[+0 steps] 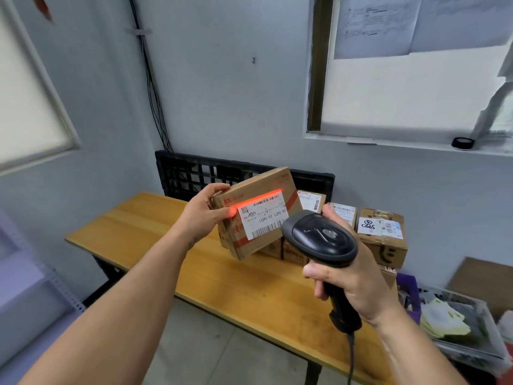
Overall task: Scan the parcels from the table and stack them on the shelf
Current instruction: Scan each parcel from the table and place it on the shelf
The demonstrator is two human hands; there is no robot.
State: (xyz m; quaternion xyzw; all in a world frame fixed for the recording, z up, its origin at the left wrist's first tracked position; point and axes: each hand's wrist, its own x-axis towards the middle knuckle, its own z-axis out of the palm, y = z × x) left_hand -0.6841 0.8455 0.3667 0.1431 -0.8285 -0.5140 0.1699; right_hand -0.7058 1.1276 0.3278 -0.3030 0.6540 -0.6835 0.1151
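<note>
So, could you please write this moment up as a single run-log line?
step: scanning | left grip: holds parcel above table | right grip: holds scanner | red beam across label | other parcels on table

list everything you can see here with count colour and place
held parcel: one, brown with white label, raised above table, red scan line across label
scanner: one, black, corded, aimed at held parcel
table parcels: at least four, brown, table's far right end
table: one, orange wood, by wall
crate: one, black, behind table
tape roll: one, black, window ledge
left grip: bare hand, holds held parcel's left edge
right grip: bare hand, around scanner handle
</note>
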